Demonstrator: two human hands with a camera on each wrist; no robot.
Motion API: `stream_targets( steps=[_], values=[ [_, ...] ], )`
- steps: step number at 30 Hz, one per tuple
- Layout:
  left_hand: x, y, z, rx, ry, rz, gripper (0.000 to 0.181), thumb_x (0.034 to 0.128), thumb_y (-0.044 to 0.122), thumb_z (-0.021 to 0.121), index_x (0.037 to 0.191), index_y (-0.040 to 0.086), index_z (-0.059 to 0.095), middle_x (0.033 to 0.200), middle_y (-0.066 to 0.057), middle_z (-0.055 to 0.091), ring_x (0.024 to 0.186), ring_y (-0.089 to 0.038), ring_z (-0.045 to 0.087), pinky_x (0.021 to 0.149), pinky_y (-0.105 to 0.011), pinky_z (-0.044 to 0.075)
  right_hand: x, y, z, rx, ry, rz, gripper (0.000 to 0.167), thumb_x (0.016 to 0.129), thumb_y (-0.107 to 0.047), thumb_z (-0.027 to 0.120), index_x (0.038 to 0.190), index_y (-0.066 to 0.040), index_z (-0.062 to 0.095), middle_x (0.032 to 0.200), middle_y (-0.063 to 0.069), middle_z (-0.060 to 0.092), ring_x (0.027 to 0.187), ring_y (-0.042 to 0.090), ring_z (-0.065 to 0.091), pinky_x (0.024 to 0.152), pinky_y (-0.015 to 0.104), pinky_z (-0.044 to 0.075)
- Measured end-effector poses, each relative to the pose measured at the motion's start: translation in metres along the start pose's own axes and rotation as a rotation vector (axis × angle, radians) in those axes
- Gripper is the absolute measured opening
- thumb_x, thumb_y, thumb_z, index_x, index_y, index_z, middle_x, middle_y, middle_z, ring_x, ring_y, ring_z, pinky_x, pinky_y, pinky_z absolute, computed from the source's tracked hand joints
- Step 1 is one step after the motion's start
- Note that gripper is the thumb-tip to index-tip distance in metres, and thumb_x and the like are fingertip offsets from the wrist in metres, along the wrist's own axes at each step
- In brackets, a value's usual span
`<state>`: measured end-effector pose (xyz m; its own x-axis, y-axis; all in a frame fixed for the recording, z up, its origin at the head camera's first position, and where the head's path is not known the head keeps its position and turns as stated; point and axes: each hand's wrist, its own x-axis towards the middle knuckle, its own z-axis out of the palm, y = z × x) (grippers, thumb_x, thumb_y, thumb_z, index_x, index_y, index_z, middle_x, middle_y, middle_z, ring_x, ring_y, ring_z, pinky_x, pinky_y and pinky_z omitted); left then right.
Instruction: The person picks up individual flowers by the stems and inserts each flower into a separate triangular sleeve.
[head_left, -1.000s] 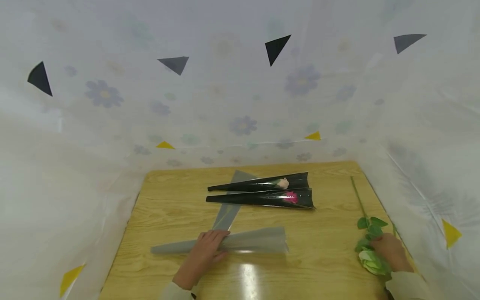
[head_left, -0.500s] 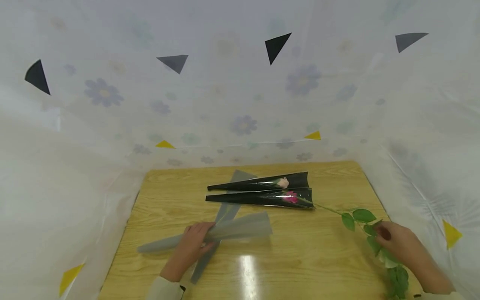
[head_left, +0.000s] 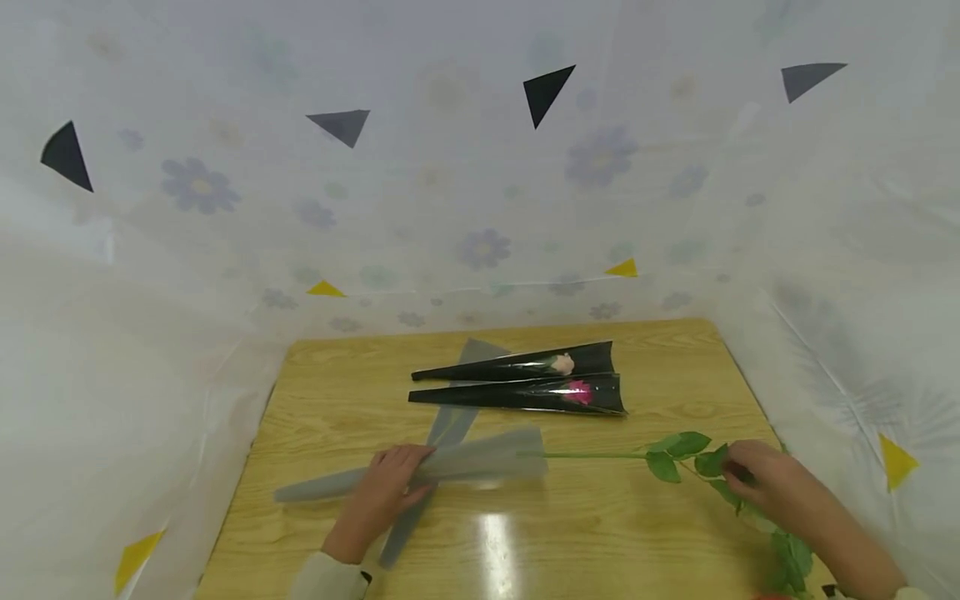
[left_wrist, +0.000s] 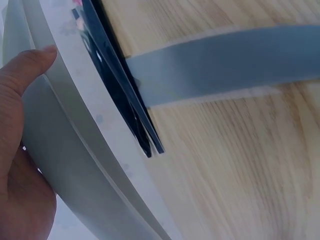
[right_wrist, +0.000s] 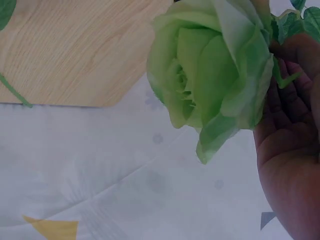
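Observation:
My left hand (head_left: 384, 492) grips a grey translucent sleeve (head_left: 487, 458); in the left wrist view its thumb lies over the sleeve (left_wrist: 65, 130). My right hand (head_left: 780, 487) pinches a leafy green stem (head_left: 592, 456) near its leaves (head_left: 678, 446). The stem's thin end lies at the sleeve's wide mouth and shows faintly there. A pale green bloom (right_wrist: 215, 70) sits beside my right fingers in the right wrist view. In the head view that bloom is mostly hidden by my hand and the leaves.
Two black sleeves lie towards the table's back, one with a pale pink flower (head_left: 562, 364), one with a magenta flower (head_left: 579, 392). Under them runs a flat grey sleeve (head_left: 452, 421). More leaves (head_left: 791, 558) and a bit of red (head_left: 772, 597) show at the table's front right.
My right hand has lifted the green flower from the right edge and swung its stem left to the sleeve's mouth. My left hand has shifted left with the grey sleeve, uncovering another strip beneath.

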<state>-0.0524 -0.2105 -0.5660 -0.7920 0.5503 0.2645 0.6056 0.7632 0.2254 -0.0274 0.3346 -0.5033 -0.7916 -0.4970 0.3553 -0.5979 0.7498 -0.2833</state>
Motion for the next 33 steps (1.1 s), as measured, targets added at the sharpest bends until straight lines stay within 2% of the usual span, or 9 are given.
stream_targets(
  steps=[3,10,16,20,23,27,33],
  values=[
    [0.005,0.006,0.0,0.01,-0.011,0.03,0.059,0.0796,0.035,0.072,0.129,0.013,0.05,0.12,0.001,0.057,0.107,-0.019,0.052,0.085,-0.042,0.042,0.009,-0.01,0.008,-0.002,0.013,-0.05,0.041,0.056,0.007,0.077,0.073,-0.022,0.052,0.075,-0.02,0.045,0.066,-0.005,0.042,0.057,0.009,0.034],
    [0.015,0.02,0.002,0.044,0.014,0.117,0.059,0.0758,0.036,0.075,0.126,0.012,0.053,0.115,0.0,0.057,0.102,-0.019,0.054,0.08,-0.041,0.044,0.031,-0.032,0.022,0.027,0.0,-0.121,0.039,0.059,0.008,0.077,0.075,-0.018,0.053,0.079,-0.015,0.048,0.069,-0.003,0.042,0.059,0.007,0.033],
    [0.022,0.029,0.002,0.03,-0.011,0.15,0.055,0.0805,0.04,0.07,0.127,0.017,0.052,0.116,0.003,0.057,0.103,-0.016,0.053,0.08,-0.038,0.045,0.044,-0.047,0.033,0.034,-0.007,-0.16,0.032,0.064,0.005,0.073,0.077,-0.017,0.054,0.079,-0.014,0.048,0.069,-0.002,0.041,0.058,0.01,0.037],
    [0.025,0.035,0.004,0.01,0.004,0.191,0.053,0.0844,0.043,0.064,0.128,0.016,0.052,0.115,0.004,0.056,0.103,-0.015,0.053,0.08,-0.037,0.045,0.051,-0.055,0.038,0.015,-0.022,-0.172,0.028,0.065,0.001,0.076,0.086,-0.012,0.063,0.086,-0.01,0.055,0.075,0.003,0.052,0.062,0.015,0.044],
    [0.028,0.041,0.005,-0.001,0.02,0.212,0.053,0.0845,0.045,0.063,0.128,0.015,0.053,0.113,0.005,0.056,0.102,-0.013,0.052,0.08,-0.034,0.044,0.054,-0.062,0.039,0.023,-0.074,-0.166,0.037,0.063,0.003,0.078,0.095,-0.011,0.066,0.092,-0.006,0.058,0.08,0.009,0.057,0.064,0.022,0.049],
    [0.032,0.048,0.007,-0.001,0.042,0.233,0.053,0.084,0.046,0.064,0.127,0.016,0.054,0.112,0.007,0.056,0.101,-0.012,0.052,0.08,-0.032,0.044,0.058,-0.07,0.04,0.058,-0.124,-0.169,0.043,0.061,0.006,0.077,0.097,-0.014,0.066,0.096,-0.005,0.06,0.085,0.013,0.058,0.067,0.029,0.05],
    [0.038,0.053,0.012,0.003,0.101,0.282,0.054,0.081,0.043,0.069,0.126,0.016,0.054,0.108,0.007,0.057,0.095,-0.011,0.053,0.078,-0.032,0.045,0.062,-0.077,0.046,0.034,-0.038,-0.238,0.041,0.058,-0.003,0.079,0.094,-0.018,0.068,0.093,-0.01,0.061,0.083,0.009,0.056,0.07,0.028,0.04]
  ],
)
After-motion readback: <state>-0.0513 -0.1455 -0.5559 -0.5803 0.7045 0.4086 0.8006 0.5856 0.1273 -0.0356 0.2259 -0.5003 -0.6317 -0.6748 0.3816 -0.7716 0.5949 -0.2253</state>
